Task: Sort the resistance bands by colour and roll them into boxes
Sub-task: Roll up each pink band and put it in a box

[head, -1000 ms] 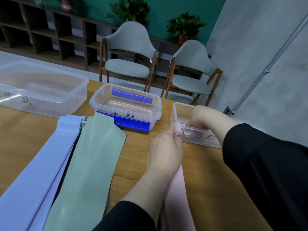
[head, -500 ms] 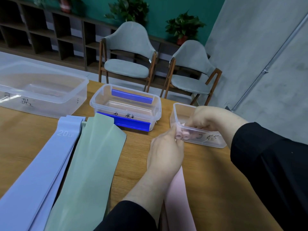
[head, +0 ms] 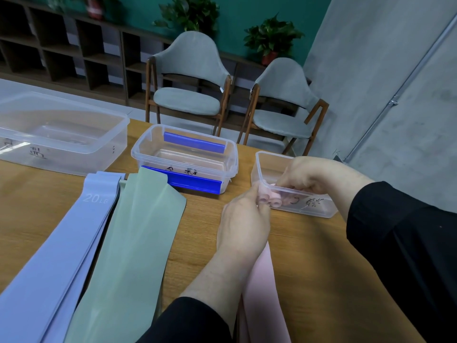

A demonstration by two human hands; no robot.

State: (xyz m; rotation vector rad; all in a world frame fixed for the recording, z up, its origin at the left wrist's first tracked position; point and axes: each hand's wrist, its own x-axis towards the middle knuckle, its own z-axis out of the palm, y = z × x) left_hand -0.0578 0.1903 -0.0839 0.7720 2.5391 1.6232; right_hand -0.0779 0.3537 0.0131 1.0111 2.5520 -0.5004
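A pink resistance band point(head: 262, 288) lies along the table toward me, its far end rolled into a small coil point(head: 269, 198). My left hand point(head: 243, 219) pinches the coil from the left. My right hand point(head: 311, 175) grips it from the right, over the near wall of the small clear box point(head: 321, 209). A lilac band marked 20 LB point(head: 61, 248) and a sage green band point(head: 131, 248) lie flat on the left. A clear box with blue clips point(head: 184, 157) stands in the middle, a large clear box point(head: 61, 132) at the far left.
The wooden table point(head: 321, 268) ends just beyond the boxes. Two grey chairs point(head: 190, 95) stand behind it, in front of a dark shelf unit and potted plants. A grey wall with a pipe is on the right.
The rolled pink end has become plainly visible between my hands at the small box's near wall. Both hands stay close together there; the flat bands have not moved.
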